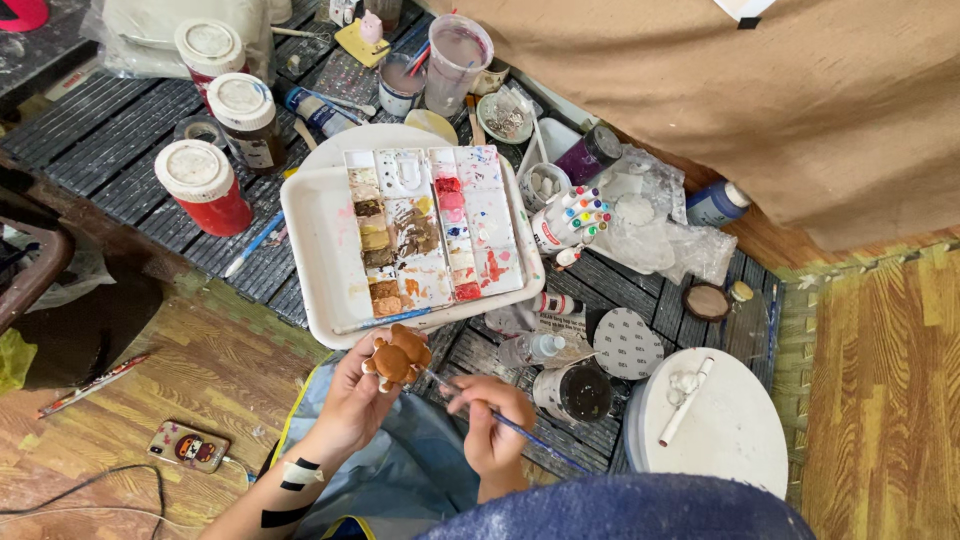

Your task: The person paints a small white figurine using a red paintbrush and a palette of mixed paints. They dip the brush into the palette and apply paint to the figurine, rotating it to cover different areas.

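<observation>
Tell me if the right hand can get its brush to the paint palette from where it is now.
Probably yes. The right hand holds the brush just below the paint palette. Only the brown figurine in the left hand lies partly between; the palette's right side looks open.

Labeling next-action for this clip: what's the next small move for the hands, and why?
Probably a short stroke on the figurine: the right hand holds a thin brush with its tip at the brown figurine, which the left hand holds up just below the paint palette. The tip looks to be touching or nearly touching, and white patches still show at the edges.
</observation>
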